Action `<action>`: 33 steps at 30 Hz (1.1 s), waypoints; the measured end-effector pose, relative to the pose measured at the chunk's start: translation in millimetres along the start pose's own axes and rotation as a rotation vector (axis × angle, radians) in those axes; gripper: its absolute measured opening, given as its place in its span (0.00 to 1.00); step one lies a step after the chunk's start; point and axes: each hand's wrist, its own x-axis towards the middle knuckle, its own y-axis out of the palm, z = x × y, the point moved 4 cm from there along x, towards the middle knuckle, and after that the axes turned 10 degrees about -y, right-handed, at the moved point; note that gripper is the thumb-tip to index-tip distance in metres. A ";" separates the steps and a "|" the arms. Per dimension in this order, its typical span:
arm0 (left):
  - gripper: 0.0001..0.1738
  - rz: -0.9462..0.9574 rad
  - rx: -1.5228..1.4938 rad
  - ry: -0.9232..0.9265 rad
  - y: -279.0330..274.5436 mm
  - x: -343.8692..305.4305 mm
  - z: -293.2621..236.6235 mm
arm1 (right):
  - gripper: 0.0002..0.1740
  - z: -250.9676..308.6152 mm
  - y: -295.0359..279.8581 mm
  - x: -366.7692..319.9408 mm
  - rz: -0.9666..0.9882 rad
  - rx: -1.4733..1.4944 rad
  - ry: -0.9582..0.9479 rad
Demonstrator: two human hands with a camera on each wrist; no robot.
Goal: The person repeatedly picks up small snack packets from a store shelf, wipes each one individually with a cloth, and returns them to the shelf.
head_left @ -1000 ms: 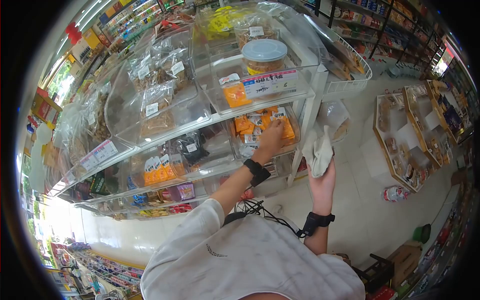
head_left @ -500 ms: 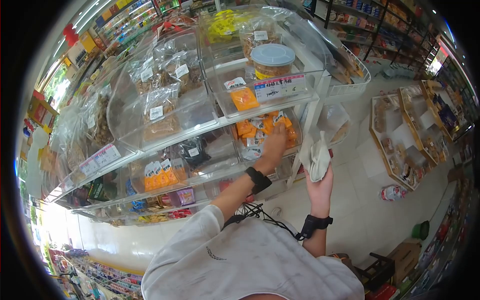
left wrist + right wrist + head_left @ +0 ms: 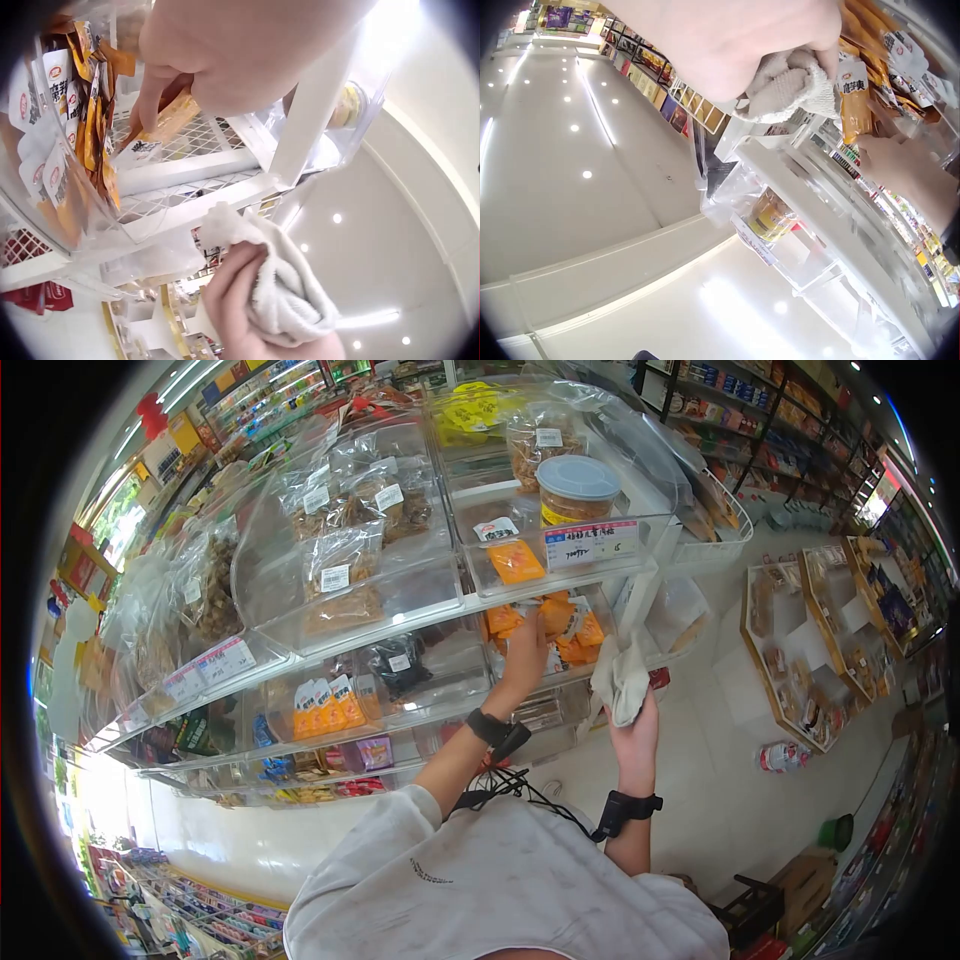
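Note:
My left hand (image 3: 524,658) is over the lower clear bin of orange-and-white snack packets (image 3: 585,630). In the left wrist view its fingers pinch an orange packet (image 3: 176,116), beside others leaning in the bin (image 3: 94,124). The right wrist view also shows that packet (image 3: 855,109) upright in the fingers of the left hand (image 3: 904,165). My right hand (image 3: 635,732) grips a crumpled off-white cloth (image 3: 624,682) just right of the bin; the cloth (image 3: 289,292) covers part of the palm in the left wrist view.
Above the bin is a clear tray with a blue-lidded tub (image 3: 578,490), a single orange packet (image 3: 515,561) and a price label (image 3: 592,544). Bagged dried goods (image 3: 340,575) lie to the left. Low wooden-edged display boxes (image 3: 790,650) stand at the right.
My left hand has moved left within the bin, and a packet is visible in its fingers now. The shelf has shifted slightly right in the head view. My right hand still grips the cloth.

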 end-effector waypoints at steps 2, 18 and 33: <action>0.13 -0.006 -0.041 -0.038 -6.7 -2.5 5.6 | 0.24 -2.5 2.0 1.1 0.017 0.001 0.002; 0.24 0.120 -0.121 0.020 -43.5 -46.3 -62.7 | 0.23 -39.9 38.1 7.8 0.206 -0.445 -0.120; 0.24 0.179 -0.479 -0.447 -40.9 -44.2 -32.9 | 0.26 -31.8 48.7 -8.5 0.301 -0.539 -0.102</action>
